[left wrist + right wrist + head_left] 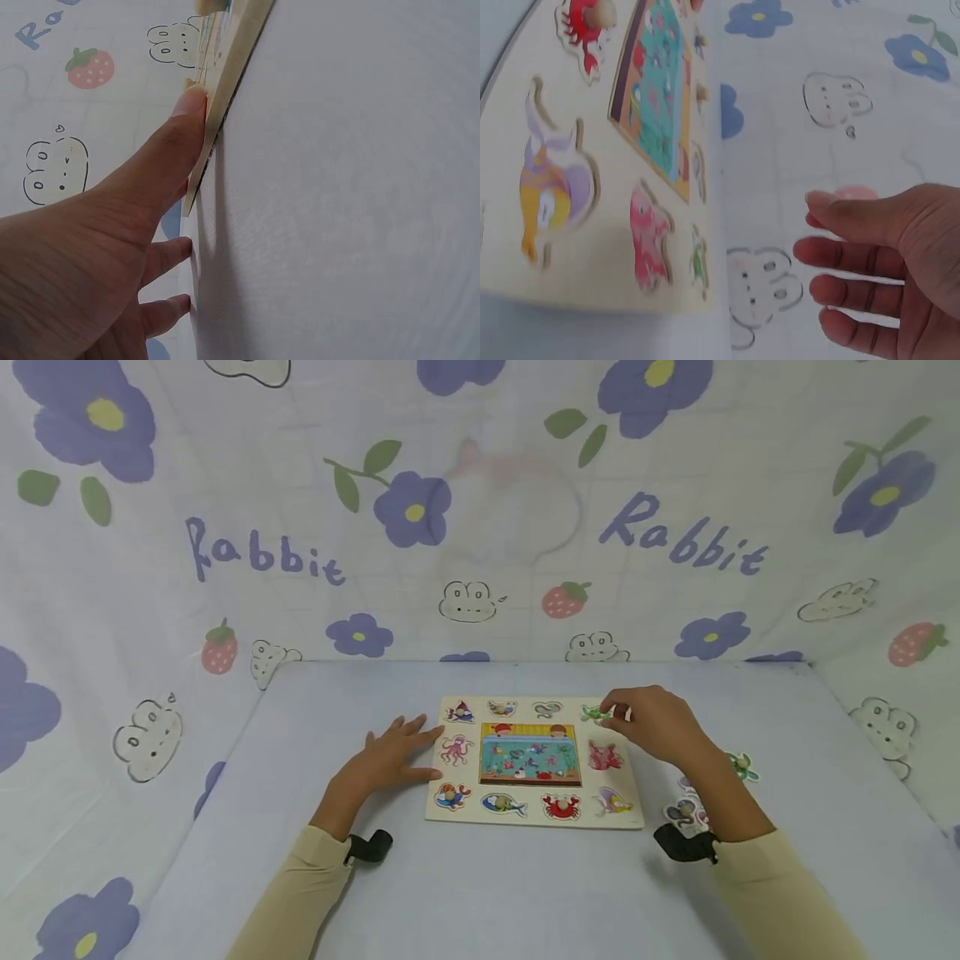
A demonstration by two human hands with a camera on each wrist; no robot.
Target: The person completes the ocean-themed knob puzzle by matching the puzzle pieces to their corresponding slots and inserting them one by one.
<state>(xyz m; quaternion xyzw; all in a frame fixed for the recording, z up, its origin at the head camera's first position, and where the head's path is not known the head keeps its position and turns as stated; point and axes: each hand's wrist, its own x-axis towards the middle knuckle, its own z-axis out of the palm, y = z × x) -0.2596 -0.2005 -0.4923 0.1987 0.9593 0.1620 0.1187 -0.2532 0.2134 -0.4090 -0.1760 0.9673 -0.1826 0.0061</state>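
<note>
Head view shows the right hand [654, 722] pinching a green piece [596, 714]; left hand [390, 758] flat, thumb bracing the board [532, 814].

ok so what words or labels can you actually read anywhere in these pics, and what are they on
"Rabbit" – printed in purple on the flowered cloth behind the table, left of centre.
"Rabbit" – again on the same cloth, right of centre.
"Ro" – a cut-off bit of purple print on the cloth in the left wrist view.
Puzzle board: only pictures, no readable text.
</note>
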